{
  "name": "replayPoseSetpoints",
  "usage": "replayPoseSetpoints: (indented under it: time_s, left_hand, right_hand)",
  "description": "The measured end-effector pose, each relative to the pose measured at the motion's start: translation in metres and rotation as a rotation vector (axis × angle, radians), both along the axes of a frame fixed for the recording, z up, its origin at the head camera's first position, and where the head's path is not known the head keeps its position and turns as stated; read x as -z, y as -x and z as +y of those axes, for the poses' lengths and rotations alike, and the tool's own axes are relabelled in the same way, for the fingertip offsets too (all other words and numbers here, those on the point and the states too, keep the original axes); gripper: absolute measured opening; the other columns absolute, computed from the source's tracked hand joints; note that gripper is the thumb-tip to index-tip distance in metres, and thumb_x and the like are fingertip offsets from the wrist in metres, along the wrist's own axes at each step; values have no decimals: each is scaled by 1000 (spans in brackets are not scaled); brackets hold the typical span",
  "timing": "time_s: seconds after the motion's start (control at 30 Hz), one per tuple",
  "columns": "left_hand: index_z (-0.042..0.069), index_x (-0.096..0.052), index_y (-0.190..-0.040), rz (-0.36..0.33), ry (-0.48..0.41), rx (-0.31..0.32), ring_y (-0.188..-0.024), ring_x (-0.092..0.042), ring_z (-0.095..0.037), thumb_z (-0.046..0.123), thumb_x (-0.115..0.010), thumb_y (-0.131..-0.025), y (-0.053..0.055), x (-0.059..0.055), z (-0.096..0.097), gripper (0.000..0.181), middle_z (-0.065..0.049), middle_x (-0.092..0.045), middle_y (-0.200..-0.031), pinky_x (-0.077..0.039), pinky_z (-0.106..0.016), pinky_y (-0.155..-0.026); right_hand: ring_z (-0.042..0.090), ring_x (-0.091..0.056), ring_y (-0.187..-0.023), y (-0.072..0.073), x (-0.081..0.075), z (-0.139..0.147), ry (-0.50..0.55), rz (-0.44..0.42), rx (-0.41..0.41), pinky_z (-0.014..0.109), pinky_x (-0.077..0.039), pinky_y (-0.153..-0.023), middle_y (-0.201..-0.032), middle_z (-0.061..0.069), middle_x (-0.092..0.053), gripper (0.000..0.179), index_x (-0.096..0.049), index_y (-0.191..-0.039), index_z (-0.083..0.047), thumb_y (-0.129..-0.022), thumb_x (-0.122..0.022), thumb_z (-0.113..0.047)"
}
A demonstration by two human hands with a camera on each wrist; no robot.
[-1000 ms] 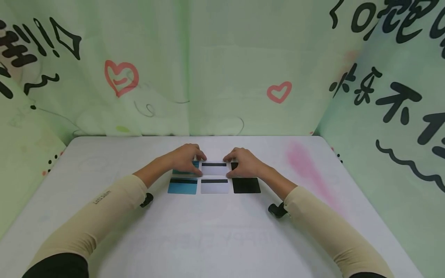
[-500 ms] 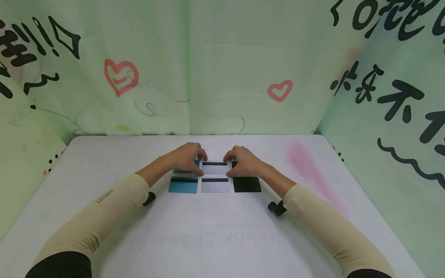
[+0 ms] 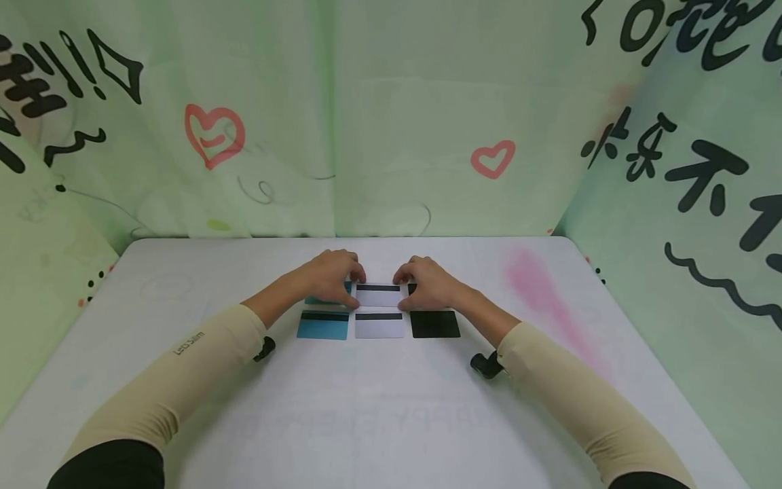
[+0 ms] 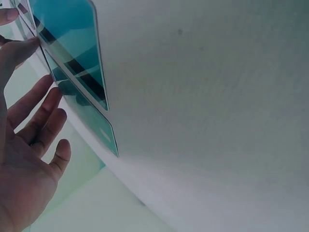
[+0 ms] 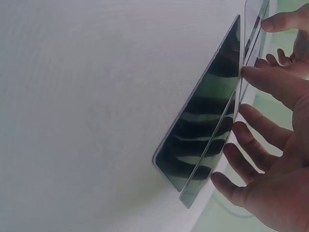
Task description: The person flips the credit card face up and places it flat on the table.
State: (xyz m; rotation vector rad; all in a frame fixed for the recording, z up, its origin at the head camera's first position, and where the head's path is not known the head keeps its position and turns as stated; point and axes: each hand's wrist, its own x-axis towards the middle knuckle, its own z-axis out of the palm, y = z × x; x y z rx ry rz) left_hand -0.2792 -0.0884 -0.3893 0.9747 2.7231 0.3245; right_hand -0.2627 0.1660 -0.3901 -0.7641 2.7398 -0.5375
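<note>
Cards lie flat in two rows of three. A white card with a dark stripe (image 3: 378, 299) is in the middle of the far row. My left hand (image 3: 334, 277) touches its left edge with thumb and index finger, and my right hand (image 3: 432, 285) touches its right edge likewise. Both hands partly cover the far teal card (image 3: 314, 301) and far black card (image 3: 412, 288). In the left wrist view, the relaxed fingers of the left hand (image 4: 29, 179) overlap the far teal card (image 4: 89, 113). The right hand (image 5: 275, 179) spreads its fingers beside the glossy black card (image 5: 203, 106).
The near row holds a blue striped card (image 3: 322, 328), a white striped card (image 3: 379, 328) and a black card (image 3: 436, 326). Under them is a white table (image 3: 366, 421) with a pink smear (image 3: 540, 292). Green cloth walls (image 3: 391, 122) enclose its back and sides.
The hands hold almost the same place at the far white card, with the left one shifted very slightly right. The cards keep their layout.
</note>
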Motion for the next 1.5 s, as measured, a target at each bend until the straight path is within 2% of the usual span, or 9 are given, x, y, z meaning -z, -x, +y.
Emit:
replayPoseSetpoints:
  time_s: [0.3,0.43,0.7,1.0,1.5]
  left_hand:
    - [16,-76,-120,-16,-2,4,-104,-58,-21,41,-83,-86,-1,-2,-3,42,-1,-67,-109,-45,-43,-96]
    - [15,-76,-120,-21,-14,17,-104,-58,-21,40,-83,-86,-1,-3,-3,42,-1,-67,-108,-45,-43,-95]
    - [17,-76,-120,-33,-21,3,-106,-58,-20,41,-84,-86,0,0,-2,43,-1,-67,-110,-44,-44,-98]
    - [16,-74,-124,-22,-21,12,-107,-59,-20,41,-84,-85,0,0,-4,47,0,-68,-111,-44,-44,-98]
    - [17,-75,-124,-6,-24,16,-110,-58,-22,44,-87,-83,-1,1,-5,51,-1,-68,-113,-43,-44,-98]
  right_hand:
    - [28,-53,-119,-2,1,-2,5,-13,-2,43,-47,-102,-123,10,-62,52,-70,-131,-9,-84,-84,-27]
    - [28,-53,-119,-2,1,-1,13,-15,0,43,-47,-101,-123,10,-62,51,-70,-130,-8,-85,-83,-26]
    - [28,-55,-115,0,1,-2,7,11,-16,42,-48,-98,-119,11,-65,50,-70,-126,-5,-82,-84,-26]
    - [25,-59,-112,-1,-2,-6,44,2,39,42,-49,-99,-117,7,-70,50,-70,-124,-6,-80,-85,-23]
    - [26,-62,-113,-1,-5,-6,108,-4,60,42,-51,-99,-118,7,-70,49,-69,-123,-7,-80,-85,-23]
